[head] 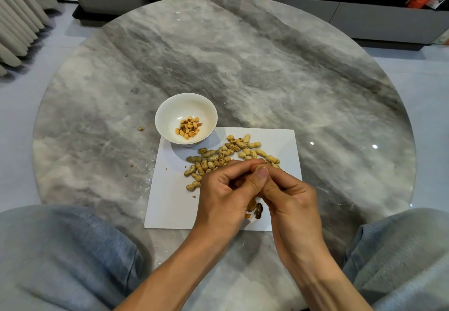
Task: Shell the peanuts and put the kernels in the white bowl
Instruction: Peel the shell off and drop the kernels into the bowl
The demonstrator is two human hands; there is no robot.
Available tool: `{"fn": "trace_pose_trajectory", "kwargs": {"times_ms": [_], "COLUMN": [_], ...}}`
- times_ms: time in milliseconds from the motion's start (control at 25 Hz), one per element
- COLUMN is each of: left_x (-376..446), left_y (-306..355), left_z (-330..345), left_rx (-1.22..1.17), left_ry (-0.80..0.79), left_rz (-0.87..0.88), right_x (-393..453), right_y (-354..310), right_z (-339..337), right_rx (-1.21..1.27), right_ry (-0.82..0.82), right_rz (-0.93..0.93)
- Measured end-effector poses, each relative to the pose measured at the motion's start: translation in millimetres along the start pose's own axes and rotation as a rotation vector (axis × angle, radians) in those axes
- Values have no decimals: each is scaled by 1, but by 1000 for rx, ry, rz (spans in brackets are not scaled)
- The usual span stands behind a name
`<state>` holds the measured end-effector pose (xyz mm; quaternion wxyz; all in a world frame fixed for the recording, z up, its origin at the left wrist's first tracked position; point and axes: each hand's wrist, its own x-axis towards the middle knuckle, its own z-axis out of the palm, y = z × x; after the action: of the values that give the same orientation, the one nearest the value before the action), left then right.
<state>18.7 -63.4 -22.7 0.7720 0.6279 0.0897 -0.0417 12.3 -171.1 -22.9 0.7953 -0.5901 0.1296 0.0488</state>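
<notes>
From my remote seat I see both hands meeting over the near half of the white paper sheet [170, 203], at about 6 o'clock from the middle of the round marble table [243, 67]. The left hand [221, 194] and the right hand [289, 196] press together, fingers curled in a narrow pinch around one peanut [261, 162], of which only a sliver of tan shell shows between the fingertips; the left thumb lies across the top of it. I cannot tell whether that shell is cracked. Beyond the fingers, toward 12 o'clock from the hands, the pile of unshelled peanuts [226, 157] lies spread on the far half of the sheet, with a few strays trailing toward 9 o'clock of the hands. Under the palms, at 6 o'clock from the pinch, some dark empty shell pieces [258, 211] lie on the paper. The white bowl [165, 116] sits at roughly 11 o'clock from the hands, its foot overlapping the far left corner of the sheet, just beside the pile but not touching it. A small heap of kernels [189, 127] rests in its bottom. A few crumbs [141, 128] dot the table at 9 o'clock of the bowl. Grey trouser knees [73, 250] frame the near edge on both sides
</notes>
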Motion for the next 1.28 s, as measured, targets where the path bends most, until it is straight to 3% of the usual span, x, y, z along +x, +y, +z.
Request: {"fn": "trace_pose_trajectory", "kwargs": {"times_ms": [360, 520, 760, 1280], "left_x": [4, 10, 14, 18], "left_y": [11, 10, 16, 22], "left_z": [-3, -10, -17, -25], "left_rx": [-35, 306, 449, 250], "left_ry": [-58, -80, -166, -209], "left_rz": [7, 219, 320, 195], "right_x": [5, 10, 13, 8], "right_y": [-9, -20, -36, -42], "right_z": [1, -10, -21, -14], "right_rx": [104, 26, -184, -123], "right_ry": [-4, -15, -53, -66], "right_rz": [97, 150, 159, 133]}}
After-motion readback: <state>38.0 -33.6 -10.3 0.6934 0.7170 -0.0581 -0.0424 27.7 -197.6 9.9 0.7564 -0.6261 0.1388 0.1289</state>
